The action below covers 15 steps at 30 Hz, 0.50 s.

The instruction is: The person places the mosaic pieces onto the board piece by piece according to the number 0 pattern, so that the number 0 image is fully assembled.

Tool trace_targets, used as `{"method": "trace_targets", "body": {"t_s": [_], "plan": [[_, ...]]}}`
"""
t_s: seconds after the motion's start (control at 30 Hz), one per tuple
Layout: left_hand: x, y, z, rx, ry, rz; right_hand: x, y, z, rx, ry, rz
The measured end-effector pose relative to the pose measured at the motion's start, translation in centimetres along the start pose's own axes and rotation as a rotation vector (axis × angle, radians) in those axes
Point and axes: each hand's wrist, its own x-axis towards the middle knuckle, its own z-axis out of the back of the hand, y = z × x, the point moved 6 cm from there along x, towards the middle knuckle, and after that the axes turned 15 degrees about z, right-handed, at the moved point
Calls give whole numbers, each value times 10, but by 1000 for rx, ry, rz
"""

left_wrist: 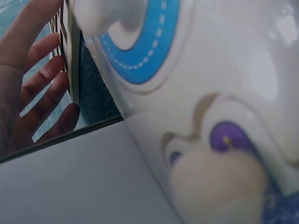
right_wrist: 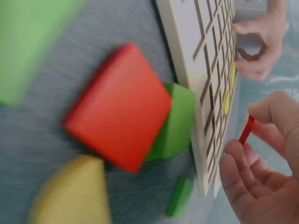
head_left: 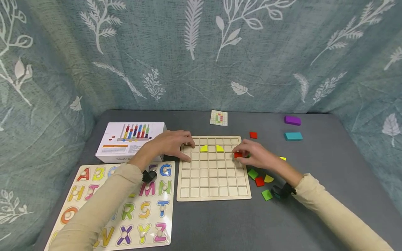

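Observation:
A wooden grid board (head_left: pixel 204 183) lies in the middle of the table, with two yellow quarter-round tiles (head_left: pixel 204 149) in its second row, a cell apart. My right hand (head_left: pixel 255 154) pinches a red square tile (right_wrist: pixel 247 130) between thumb and fingertips, over the right edge of the grid. At the board's upper left corner is my left hand (head_left: pixel 172 143), thumb and fingers spread and nothing between them. In the left wrist view, the fingers (left_wrist: pixel 46 77) show loosely bent beside the board's edge.
Loose tiles lie right of the board: a red square (head_left: pixel 259 181), green ones (head_left: pixel 267 195) and yellow ones (head_left: pixel 268 179). Another red tile (head_left: pixel 253 135) lies farther back, near a pattern card (head_left: pixel 218 118). Teal (head_left: pixel 293 136) and purple (head_left: pixel 292 120) blocks, a white box (head_left: pixel 135 139) and a letter puzzle (head_left: pixel 171 209) surround.

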Motion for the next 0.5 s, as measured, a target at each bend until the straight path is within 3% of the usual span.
{"method": "trace_targets", "body": {"t_s": [0.33, 0.5], "plan": [[-1, 0, 0, 13, 3, 3, 49, 1, -3, 8, 47, 54], [0, 0, 0, 10, 9, 2, 66, 9, -10, -35, 72, 132]]}}
